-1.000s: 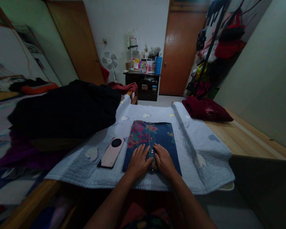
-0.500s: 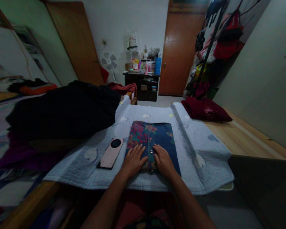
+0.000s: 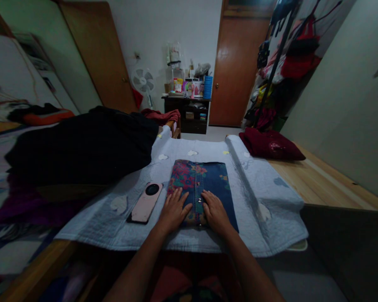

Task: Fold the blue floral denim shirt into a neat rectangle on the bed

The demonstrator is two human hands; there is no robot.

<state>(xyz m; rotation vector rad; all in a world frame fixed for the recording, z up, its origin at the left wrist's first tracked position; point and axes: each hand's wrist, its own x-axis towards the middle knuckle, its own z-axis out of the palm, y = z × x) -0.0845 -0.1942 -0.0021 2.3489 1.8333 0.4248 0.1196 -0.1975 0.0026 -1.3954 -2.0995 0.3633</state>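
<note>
A folded dark blue garment with a red flower print (image 3: 184, 174) lies flat on the pale blue quilted cloth (image 3: 248, 239). Metal snap buttons run down its middle strip. My left hand (image 3: 175, 209) rests palm down on its near left part, fingers stretched out and somewhat apart. On the near right part lies my right hand (image 3: 216, 212), also flat, its fingertips close to the button strip. Neither hand grips the fabric. Left of the garment, apart from my left hand, a pink phone (image 3: 144, 205) with a round black camera lies on the cloth.
A heap of black clothing (image 3: 82, 147) covers the left side. Folded maroon clothing (image 3: 271, 144) lies at the right on a wooden surface (image 3: 286, 176). Farther back stand a white fan (image 3: 143, 82), a dark cabinet (image 3: 193, 121) with goods on it, and a wooden door (image 3: 233, 71).
My left hand has shifted very slightly to the left on the garment. The view has moved a little; the garment and phone lie as before.
</note>
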